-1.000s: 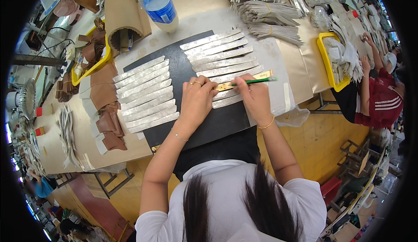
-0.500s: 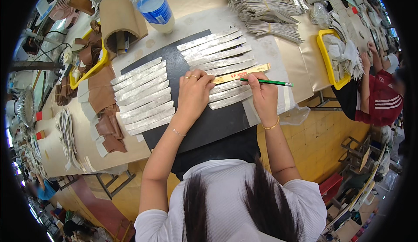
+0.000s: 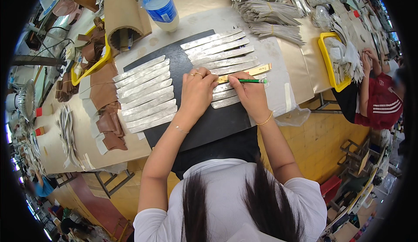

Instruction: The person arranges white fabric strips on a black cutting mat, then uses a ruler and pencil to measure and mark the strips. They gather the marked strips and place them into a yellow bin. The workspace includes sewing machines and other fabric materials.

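1. Pinching a slender green pencil (image 3: pixel 254 81) between thumb and fingers of the right hand (image 3: pixel 250 97); held just below a flat, narrow golden-yellow strip (image 3: pixel 257 70).
2. Resting bent fingers of the left hand (image 3: pixel 197 93) on that strip's left end; cannot tell whether pinched or only pressed down.
3. Laid across the right-hand column of silvery-grey flat strips (image 3: pixel 223 58), over a smooth black board (image 3: pixel 177 64); with a matching left-hand column of silvery strips (image 3: pixel 146 89) beside the left wrist.
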`<action>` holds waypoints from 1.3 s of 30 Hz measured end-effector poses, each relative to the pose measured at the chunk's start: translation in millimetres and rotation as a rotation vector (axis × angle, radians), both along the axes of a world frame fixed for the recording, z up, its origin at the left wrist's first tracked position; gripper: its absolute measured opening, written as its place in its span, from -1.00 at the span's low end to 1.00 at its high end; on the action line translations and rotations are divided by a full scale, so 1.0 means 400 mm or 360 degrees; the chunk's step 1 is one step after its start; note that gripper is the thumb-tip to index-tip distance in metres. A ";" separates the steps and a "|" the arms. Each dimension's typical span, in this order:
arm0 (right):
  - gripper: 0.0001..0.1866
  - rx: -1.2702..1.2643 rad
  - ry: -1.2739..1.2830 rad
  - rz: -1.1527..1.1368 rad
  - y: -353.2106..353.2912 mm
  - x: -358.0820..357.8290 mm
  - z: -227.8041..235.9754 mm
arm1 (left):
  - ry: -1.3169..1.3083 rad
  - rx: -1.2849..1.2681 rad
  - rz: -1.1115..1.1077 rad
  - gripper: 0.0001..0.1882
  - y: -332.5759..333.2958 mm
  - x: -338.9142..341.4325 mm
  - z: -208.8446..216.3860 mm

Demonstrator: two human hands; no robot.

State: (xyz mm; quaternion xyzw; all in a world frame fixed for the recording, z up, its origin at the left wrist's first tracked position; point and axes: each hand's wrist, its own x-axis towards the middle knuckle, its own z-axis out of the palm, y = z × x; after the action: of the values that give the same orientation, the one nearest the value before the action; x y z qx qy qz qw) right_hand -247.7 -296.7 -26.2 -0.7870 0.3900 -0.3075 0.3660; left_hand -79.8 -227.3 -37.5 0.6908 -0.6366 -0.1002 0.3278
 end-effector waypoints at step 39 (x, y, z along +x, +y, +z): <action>-0.68 0.0288 -0.0223 -0.0072 -0.009 -0.026 0.039 | 0.0045 -0.0038 0.0078 -0.88 -0.018 0.050 -0.016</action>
State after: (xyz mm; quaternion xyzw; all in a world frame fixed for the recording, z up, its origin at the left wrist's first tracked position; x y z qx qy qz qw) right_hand -258.1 -300.4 -10.6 -0.7184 0.4073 -0.3335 0.4548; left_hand -59.9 -234.5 -43.8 0.7008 -0.6159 -0.0943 0.3474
